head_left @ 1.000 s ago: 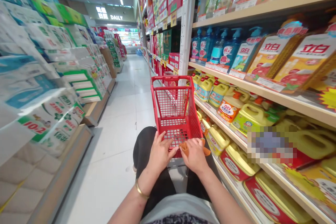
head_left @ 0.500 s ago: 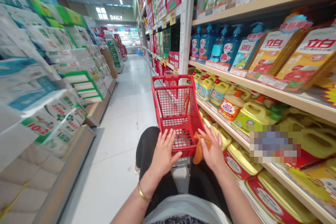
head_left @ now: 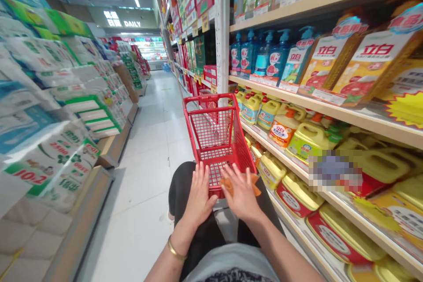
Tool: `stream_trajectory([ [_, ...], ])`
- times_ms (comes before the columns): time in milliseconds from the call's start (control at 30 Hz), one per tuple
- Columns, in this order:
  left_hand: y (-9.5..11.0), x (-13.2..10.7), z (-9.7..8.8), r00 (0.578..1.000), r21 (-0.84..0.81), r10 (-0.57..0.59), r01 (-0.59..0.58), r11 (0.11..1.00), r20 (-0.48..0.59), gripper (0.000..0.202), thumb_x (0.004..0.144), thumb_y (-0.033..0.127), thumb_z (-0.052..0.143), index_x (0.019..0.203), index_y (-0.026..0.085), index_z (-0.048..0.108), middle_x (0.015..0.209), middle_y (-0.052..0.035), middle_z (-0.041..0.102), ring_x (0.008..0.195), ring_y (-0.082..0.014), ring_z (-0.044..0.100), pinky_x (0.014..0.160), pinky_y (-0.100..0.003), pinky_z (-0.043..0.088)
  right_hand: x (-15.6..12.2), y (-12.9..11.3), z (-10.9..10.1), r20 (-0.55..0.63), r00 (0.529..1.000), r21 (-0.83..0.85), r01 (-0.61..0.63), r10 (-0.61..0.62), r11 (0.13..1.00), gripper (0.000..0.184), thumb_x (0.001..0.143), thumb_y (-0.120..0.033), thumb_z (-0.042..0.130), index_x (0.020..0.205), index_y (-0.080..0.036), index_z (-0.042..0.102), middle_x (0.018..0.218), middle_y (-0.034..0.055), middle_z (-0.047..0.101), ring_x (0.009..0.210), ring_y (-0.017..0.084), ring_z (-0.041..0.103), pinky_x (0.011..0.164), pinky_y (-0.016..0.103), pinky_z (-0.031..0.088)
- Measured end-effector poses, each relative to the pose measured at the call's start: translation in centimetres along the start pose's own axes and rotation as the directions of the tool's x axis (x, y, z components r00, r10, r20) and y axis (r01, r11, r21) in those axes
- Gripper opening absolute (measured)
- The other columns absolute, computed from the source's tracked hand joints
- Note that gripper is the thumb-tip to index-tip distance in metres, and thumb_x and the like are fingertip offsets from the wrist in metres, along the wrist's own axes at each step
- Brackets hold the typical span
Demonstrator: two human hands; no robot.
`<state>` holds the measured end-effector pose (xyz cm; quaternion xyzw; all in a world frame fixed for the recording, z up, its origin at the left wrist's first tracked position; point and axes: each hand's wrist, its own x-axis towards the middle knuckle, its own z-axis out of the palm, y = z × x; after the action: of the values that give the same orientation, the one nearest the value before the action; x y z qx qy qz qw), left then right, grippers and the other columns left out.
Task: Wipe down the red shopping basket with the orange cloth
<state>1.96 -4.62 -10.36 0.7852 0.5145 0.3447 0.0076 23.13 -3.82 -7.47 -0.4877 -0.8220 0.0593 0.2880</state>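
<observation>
A small red wire shopping cart stands in the aisle in front of me. My left hand rests on its near rim with fingers stretched out flat. An orange cloth lies on that same rim, and my right hand lies flat on top of it, fingers extended and together. A gold bangle sits on my left wrist. The cart's basket looks empty.
Wooden shelves on the right carry yellow detergent jugs, blue pump bottles and boxed refills. Stacked tissue packs line the left side. A white tiled aisle floor runs ahead toward a "DAILY" sign.
My right hand slid the orange cloth from the cart's right corner back toward the middle of the near rim. The view shifted slightly left; my left hand stayed on the rim.
</observation>
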Motion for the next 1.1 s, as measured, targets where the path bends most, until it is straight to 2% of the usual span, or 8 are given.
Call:
stream_trajectory([
  [167,1.0,0.3,0.0,0.999,0.146,-0.026,0.021,0.989,0.037,0.11,0.099,0.081,0.04,0.175,0.014,-0.002,0.181,-0.0251,0.004,0.169,-0.041,0.0,0.132,-0.068,0.021,0.2,4.2,-1.6,-0.165,0.947,-0.105,-0.296,0.277,0.949,0.052,0.115,-0.04,0.035,0.16,-0.025,0.054,0.178,0.0085,0.033,0.168,0.039,0.013,0.128,0.081,0.006],
  [400,0.4,0.1,0.3,1.0,0.219,-0.025,0.022,0.975,0.013,0.099,0.105,0.073,0.035,0.175,0.013,-0.003,0.181,-0.0251,0.006,0.169,-0.0404,0.002,0.131,-0.068,0.025,1.2,-1.8,0.8,0.048,0.998,-0.04,-0.031,0.033,0.999,0.058,0.11,-0.037,0.047,0.167,-0.031,0.044,0.178,0.0023,0.032,0.169,0.031,0.015,0.135,0.068,0.007],
  [467,0.4,0.1,0.3,1.0,0.217,-0.021,0.017,0.976,0.017,0.097,0.106,0.07,0.035,0.175,0.013,-0.002,0.181,-0.0246,0.005,0.169,-0.0402,0.001,0.131,-0.068,0.025,0.6,-0.4,0.1,0.052,0.998,-0.046,-0.037,0.04,0.998,0.056,0.111,-0.038,0.045,0.167,-0.033,0.044,0.179,0.0014,0.03,0.169,0.031,0.015,0.134,0.07,0.007],
  [667,1.4,0.0,0.4,0.999,0.166,-0.043,0.038,0.985,0.027,0.102,0.104,0.073,0.039,0.175,0.013,-0.002,0.182,-0.0238,0.006,0.169,-0.041,0.0,0.131,-0.068,0.023,-0.1,5.7,-2.5,-0.124,0.914,-0.125,-0.4,0.386,0.908,0.053,0.115,-0.043,0.033,0.162,-0.029,0.053,0.181,0.0049,0.022,0.169,0.04,0.007,0.129,0.079,0.009],
  [833,1.1,-0.2,0.0,0.998,0.125,-0.062,0.058,0.99,0.026,0.102,0.102,0.079,0.029,0.175,0.013,0.0,0.182,-0.0237,0.007,0.169,-0.0398,-0.001,0.132,-0.068,0.02,0.8,-0.7,0.4,0.044,0.992,-0.109,-0.115,0.12,0.987,0.058,0.111,-0.037,0.043,0.169,-0.03,0.041,0.181,0.0006,0.022,0.17,0.032,0.005,0.135,0.066,0.006],
  [933,0.8,-0.1,-0.2,0.998,0.116,-0.054,0.05,0.992,0.035,0.1,0.102,0.08,0.026,0.175,0.015,0.004,0.182,-0.0226,0.008,0.17,-0.0392,0.0,0.133,-0.069,0.017,1.1,-3.6,1.5,0.141,0.989,-0.052,0.054,-0.046,0.997,0.066,0.107,-0.033,0.048,0.172,-0.033,0.033,0.181,-0.0025,0.025,0.17,0.028,0.007,0.137,0.062,0.002],
  [1000,0.8,-0.1,-0.2,0.998,0.114,-0.04,0.035,0.993,0.046,0.1,0.102,0.08,0.026,0.175,0.015,0.003,0.182,-0.0225,0.009,0.17,-0.039,0.001,0.133,-0.068,0.017,0.7,-2.9,1.0,0.134,0.991,-0.057,0.032,-0.024,0.998,0.065,0.109,-0.035,0.046,0.172,-0.034,0.032,0.181,-0.0018,0.023,0.17,0.029,0.008,0.135,0.067,0.001],
  [1100,1.1,-0.1,0.0,0.997,0.107,-0.04,0.033,0.994,0.06,0.104,0.101,0.082,0.026,0.175,0.014,-0.001,0.182,-0.0227,0.01,0.17,-0.039,0.001,0.133,-0.067,0.017,-0.2,1.1,-0.8,0.026,0.979,-0.137,-0.196,0.202,0.971,0.057,0.113,-0.041,0.037,0.169,-0.034,0.039,0.181,0.0011,0.023,0.17,0.034,0.009,0.13,0.077,0.004],
])
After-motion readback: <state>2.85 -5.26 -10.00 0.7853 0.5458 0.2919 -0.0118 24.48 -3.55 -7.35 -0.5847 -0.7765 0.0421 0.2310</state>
